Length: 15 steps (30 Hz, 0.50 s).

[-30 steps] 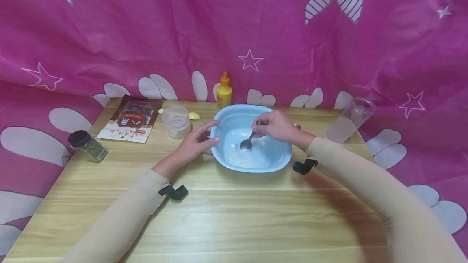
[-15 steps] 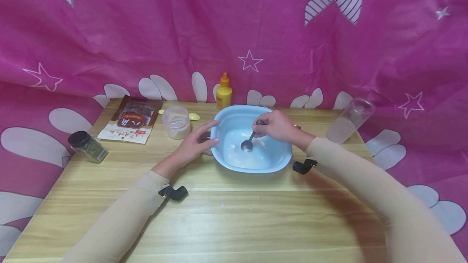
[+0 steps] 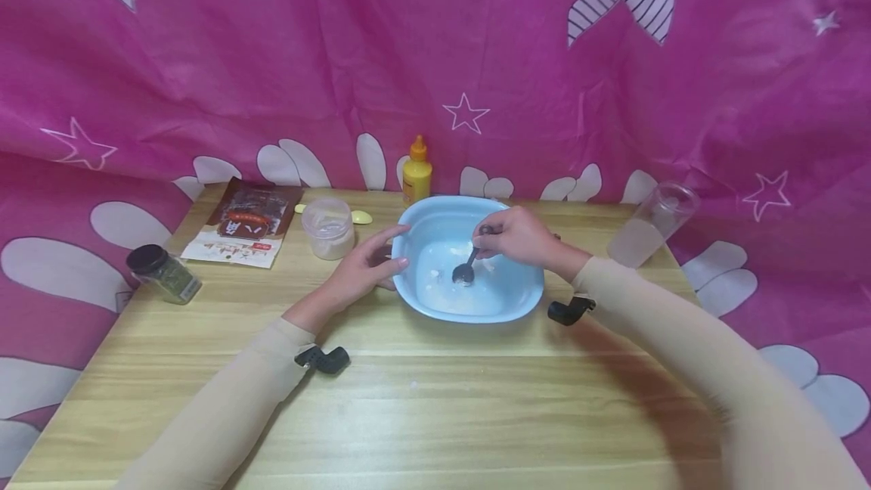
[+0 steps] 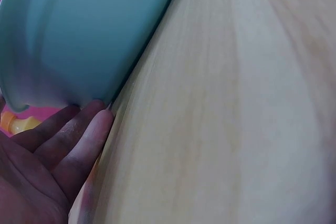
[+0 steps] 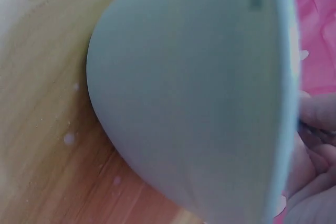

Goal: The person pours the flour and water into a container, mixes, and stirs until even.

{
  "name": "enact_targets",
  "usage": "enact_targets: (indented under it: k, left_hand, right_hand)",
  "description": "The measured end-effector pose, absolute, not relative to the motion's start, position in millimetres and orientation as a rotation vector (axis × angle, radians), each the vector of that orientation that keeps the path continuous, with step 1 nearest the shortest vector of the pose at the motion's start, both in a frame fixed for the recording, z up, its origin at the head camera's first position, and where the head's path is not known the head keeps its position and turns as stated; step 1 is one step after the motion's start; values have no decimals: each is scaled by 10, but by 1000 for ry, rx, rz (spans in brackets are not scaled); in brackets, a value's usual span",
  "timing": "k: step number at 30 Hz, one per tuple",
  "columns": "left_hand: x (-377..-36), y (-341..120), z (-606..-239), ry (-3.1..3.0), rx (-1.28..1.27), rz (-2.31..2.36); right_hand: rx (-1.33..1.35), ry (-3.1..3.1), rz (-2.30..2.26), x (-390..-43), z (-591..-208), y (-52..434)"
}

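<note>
- Stirring looks like the step in hand: right hand (image 3: 519, 237) pinches a dark spoon (image 3: 466, 268), its bowl down in the white mix.
- Light-blue basin (image 3: 527, 297) sits mid-table (image 3: 422, 399); left hand (image 3: 361, 271), fingers relaxed, rests against its rim.
- Probably best: steady the basin, stir slowly, scrape the bottom, avoid splashing.

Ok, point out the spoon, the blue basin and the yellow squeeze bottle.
spoon (image 3: 463, 274), head view, on its bowl end.
blue basin (image 3: 435, 212), head view, on its far rim.
yellow squeeze bottle (image 3: 417, 176), head view, on its body.
</note>
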<state>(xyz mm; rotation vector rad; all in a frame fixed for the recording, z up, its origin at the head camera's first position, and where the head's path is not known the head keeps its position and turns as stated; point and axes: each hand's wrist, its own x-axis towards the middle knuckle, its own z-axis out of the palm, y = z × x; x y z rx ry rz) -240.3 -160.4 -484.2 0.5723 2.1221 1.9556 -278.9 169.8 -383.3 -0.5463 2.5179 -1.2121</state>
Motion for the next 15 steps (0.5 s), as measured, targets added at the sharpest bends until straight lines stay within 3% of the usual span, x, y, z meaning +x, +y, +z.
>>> enact_targets:
  k: [15]
  left_hand:
    - [-2411, -1611, -4844, 2129, 585, 1947]
  right_hand:
    - [-534, 2550, -1246, -2824, -3856, 1702]
